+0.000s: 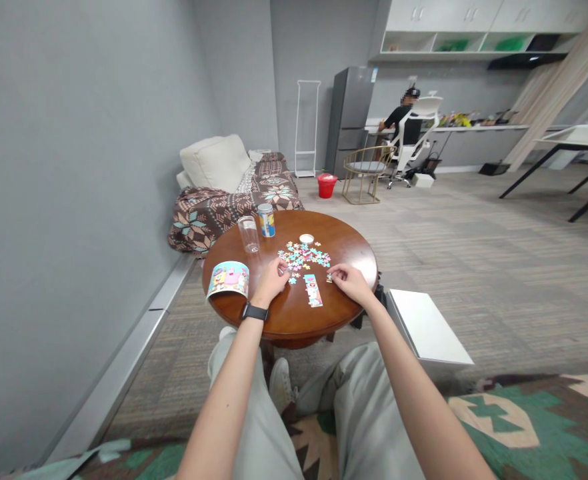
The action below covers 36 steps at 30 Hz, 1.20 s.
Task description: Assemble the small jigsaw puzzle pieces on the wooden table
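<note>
A joined strip of jigsaw puzzle (313,291) lies on the round wooden table (274,319) between my hands. Beyond it spreads a pile of loose puzzle pieces (305,255). My left hand (273,281), with a dark watch on its wrist, is at the pile's near left side, fingers drawn together; whatever they may hold is hidden. To the right of the strip, my right hand (351,283) pinches a small puzzle piece (329,277) at its fingertips, low over the tabletop. A curved picture sheet (229,278) with cartoon figures stands left of my left hand.
A clear glass (249,235), a printed can (267,221) and a white round lid (307,239) are on the table's far part. A white box (429,323) stands at the right. Behind are a covered sofa (224,200), a red bucket (327,186) and a seated person (408,123).
</note>
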Tool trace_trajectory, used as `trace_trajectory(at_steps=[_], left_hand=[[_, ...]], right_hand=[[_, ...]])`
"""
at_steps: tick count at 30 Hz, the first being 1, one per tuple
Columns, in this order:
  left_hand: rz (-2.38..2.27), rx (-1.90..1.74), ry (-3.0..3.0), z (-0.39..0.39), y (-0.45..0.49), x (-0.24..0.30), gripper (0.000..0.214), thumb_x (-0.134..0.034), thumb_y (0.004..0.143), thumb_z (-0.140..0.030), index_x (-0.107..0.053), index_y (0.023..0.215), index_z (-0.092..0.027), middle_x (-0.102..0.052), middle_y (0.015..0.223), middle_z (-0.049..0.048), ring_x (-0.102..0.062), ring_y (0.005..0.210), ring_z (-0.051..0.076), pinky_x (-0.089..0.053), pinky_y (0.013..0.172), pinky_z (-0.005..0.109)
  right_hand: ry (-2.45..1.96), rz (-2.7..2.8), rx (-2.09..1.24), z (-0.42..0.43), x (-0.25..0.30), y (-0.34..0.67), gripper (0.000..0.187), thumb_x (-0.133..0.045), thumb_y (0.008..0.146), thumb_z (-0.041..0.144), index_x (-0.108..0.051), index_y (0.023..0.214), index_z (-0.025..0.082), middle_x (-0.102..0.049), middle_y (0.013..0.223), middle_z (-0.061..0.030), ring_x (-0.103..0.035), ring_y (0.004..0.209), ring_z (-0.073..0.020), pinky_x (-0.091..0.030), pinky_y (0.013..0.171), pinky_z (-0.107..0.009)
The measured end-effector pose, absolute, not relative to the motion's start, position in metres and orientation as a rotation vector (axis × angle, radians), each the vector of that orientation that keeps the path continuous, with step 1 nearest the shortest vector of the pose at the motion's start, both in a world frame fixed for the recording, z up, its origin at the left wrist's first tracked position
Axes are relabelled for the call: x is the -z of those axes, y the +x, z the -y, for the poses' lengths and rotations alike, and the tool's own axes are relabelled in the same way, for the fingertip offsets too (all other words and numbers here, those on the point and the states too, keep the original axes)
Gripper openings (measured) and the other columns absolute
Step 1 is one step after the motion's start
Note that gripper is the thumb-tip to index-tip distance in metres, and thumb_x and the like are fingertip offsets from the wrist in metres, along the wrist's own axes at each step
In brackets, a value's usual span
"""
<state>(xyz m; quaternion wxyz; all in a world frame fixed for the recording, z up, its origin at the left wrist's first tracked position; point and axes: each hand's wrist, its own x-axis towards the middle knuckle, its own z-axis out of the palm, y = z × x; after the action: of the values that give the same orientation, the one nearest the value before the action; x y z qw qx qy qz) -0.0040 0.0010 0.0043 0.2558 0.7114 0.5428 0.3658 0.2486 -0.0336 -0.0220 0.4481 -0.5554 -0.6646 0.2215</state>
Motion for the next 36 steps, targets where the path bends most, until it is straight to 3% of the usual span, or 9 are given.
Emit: trace_trajectory(at_steps=[5, 12, 20, 36], left_hand=[[-1.445, -0.998, 1.945, -0.001, -0.0034, -0.0046, 0.003, -0.056, 0.078, -0.018, -0.058, 0.077, -0.02, -0.063, 0.073, -0.0008, -0.059, 0.07, 0.014, -0.045, 0.068, 0.025], [-1.489, -0.991, 1.959, 0.0004, -0.0038, -0.0089, 0.006, -0.053, 0.084, -0.02, -0.055, 0.078, -0.021, -0.064, 0.075, -0.0007, -0.059, 0.071, 0.015, -0.044, 0.071, 0.026], [-1.519, -0.993, 1.872, 0.0026, -0.0031, -0.009, 0.014, -0.061, 0.077, -0.016, -0.05, 0.083, -0.021, -0.061, 0.075, -0.0023, -0.059, 0.07, 0.013, -0.044, 0.069, 0.024], [-1.411, -0.976, 2.024, -0.0025, -0.0058, -0.0048, 0.011, -0.056, 0.083, -0.015, -0.066, 0.085, -0.02, -0.071, 0.085, 0.002, -0.064, 0.079, 0.017, -0.049, 0.08, 0.027]], right_hand=[[-1.391, 1.641, -0.55, 0.0338, 0.0211, 0.2481, 0.023, -0.053, 0.075, 0.026, -0.072, 0.085, 0.018, -0.069, 0.073, -0.0033, -0.058, 0.064, -0.0153, -0.049, 0.067, -0.029], [-1.384, 1.649, -0.553, 0.0342, 0.021, 0.2475, 0.023, -0.052, 0.075, 0.025, -0.072, 0.085, 0.018, -0.069, 0.073, -0.0032, -0.059, 0.064, -0.0154, -0.049, 0.066, -0.028], [-1.379, 1.644, -0.559, 0.0323, 0.0217, 0.2478, 0.02, -0.054, 0.076, 0.025, -0.071, 0.083, 0.018, -0.068, 0.071, -0.0027, -0.059, 0.064, -0.0153, -0.049, 0.066, -0.028], [-1.372, 1.627, -0.606, 0.0346, 0.017, 0.2463, 0.014, -0.054, 0.076, 0.025, -0.066, 0.08, 0.02, -0.066, 0.068, -0.0012, -0.058, 0.063, -0.0151, -0.047, 0.064, -0.027]])
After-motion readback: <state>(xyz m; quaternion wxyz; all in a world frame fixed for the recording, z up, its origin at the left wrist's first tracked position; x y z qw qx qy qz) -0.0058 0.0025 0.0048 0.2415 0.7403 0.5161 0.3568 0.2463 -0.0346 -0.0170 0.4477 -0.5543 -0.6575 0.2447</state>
